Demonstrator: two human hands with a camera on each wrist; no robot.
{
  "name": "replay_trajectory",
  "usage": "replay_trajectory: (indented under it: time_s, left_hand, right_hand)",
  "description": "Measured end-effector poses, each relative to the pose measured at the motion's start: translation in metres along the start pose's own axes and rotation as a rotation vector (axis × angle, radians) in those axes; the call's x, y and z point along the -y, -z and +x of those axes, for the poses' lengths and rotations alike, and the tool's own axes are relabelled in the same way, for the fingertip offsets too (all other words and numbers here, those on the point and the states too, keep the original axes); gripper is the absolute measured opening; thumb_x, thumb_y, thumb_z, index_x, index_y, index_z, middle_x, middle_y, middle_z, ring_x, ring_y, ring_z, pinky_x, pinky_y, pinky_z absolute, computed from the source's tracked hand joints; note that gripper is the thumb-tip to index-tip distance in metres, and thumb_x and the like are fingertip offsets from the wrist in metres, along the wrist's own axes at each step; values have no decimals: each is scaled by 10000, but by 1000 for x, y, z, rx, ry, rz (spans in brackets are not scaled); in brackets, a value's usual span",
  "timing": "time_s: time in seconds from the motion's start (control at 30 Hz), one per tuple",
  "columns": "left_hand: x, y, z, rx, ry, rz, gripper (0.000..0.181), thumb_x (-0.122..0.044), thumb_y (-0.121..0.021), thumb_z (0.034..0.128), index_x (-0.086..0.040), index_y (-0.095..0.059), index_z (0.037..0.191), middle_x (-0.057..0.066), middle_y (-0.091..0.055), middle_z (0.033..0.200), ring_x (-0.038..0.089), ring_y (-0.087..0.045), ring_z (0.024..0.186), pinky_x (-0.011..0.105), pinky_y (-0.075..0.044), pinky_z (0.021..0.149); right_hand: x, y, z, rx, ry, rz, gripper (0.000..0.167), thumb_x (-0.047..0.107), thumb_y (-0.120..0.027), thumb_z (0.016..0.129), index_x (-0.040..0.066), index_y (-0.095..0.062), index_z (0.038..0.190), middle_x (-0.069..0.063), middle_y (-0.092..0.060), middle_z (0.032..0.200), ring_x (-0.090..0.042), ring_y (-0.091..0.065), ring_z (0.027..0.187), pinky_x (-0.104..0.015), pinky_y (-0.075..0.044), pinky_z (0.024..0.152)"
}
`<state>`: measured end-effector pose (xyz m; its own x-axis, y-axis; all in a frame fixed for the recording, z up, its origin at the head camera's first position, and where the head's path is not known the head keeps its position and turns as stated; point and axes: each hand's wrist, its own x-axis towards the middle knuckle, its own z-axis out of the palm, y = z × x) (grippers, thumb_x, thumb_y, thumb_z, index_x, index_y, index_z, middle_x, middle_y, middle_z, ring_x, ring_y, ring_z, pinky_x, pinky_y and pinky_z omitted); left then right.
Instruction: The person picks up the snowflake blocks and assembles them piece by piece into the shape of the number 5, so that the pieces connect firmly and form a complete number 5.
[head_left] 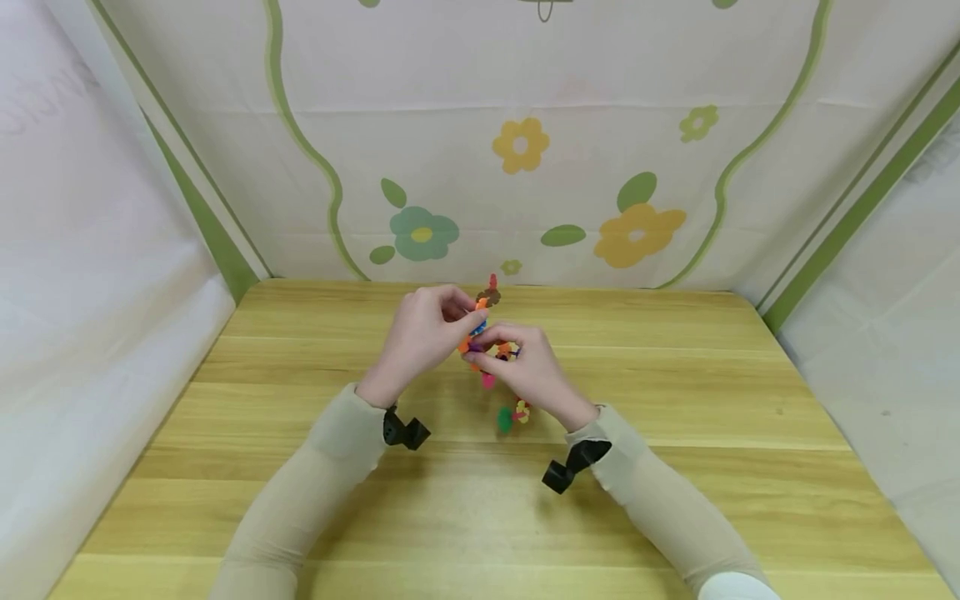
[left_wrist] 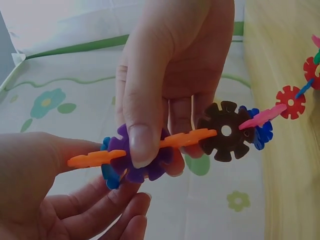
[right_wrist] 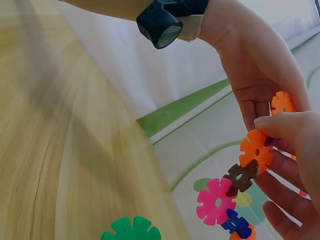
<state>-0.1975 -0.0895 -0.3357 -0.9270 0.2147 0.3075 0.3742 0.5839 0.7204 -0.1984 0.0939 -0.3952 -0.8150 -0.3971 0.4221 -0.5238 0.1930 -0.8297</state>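
Note:
Notched plastic discs slotted together form a colourful chain. My left hand (head_left: 423, 327) pinches an orange disc (left_wrist: 90, 159) at one stretch of it, with a blue disc (left_wrist: 111, 176) beside that. My right hand (head_left: 528, 360) grips the neighbouring purple disc (left_wrist: 156, 167), thumb laid flat over its face. Past it follow another orange disc (left_wrist: 187, 138), a brown disc (left_wrist: 214, 132) and a pink disc (left_wrist: 262, 117). A second brown disc (head_left: 488, 297) shows beyond my left fingers in the head view; how it joins is hidden.
The chain trails down to a green disc (head_left: 506, 419) near my right wrist. Under it lies a wooden table (head_left: 675, 383). A flower-patterned cloth (head_left: 450, 150) hangs behind, with white cloth sides left and right. Both wrists carry black cameras (head_left: 405, 429).

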Motion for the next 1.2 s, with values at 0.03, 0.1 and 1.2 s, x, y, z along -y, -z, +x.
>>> replay_trajectory:
  time_s: [0.03, 0.1, 1.2]
  left_hand:
    - [0, -1, 0, -6, -4, 0, 173, -279, -749, 952, -107, -737, 936, -41, -705, 806, 119, -652, 688, 334, -544, 580]
    - [1, -2, 1, -14, -9, 0, 158, -263, -745, 956, -109, -737, 924, -41, -699, 792, 123, -643, 675, 335, -536, 570]
    - [15, 6, 38, 109, -23, -131, 199, -292, -676, 1011, -118, -760, 1059, -3, -727, 951, 184, -669, 768, 377, -563, 672]
  right_hand:
    - [-2, 0, 0, -4, 1, 0, 94, 51, -803, 887, 40, -785, 979, -42, -749, 1011, -194, -677, 1006, -511, -526, 894]
    - [-5, -1, 0, -9, 4, 6, 103, 86, -810, 889, 62, -790, 988, -22, -749, 1016, -183, -678, 1003, -489, -529, 895]
    - [-92, 76, -26, 358, -476, 159, 424, 309, -560, 1073, -12, -636, 1339, -143, -679, 1259, -293, -655, 1113, -450, -500, 1006]
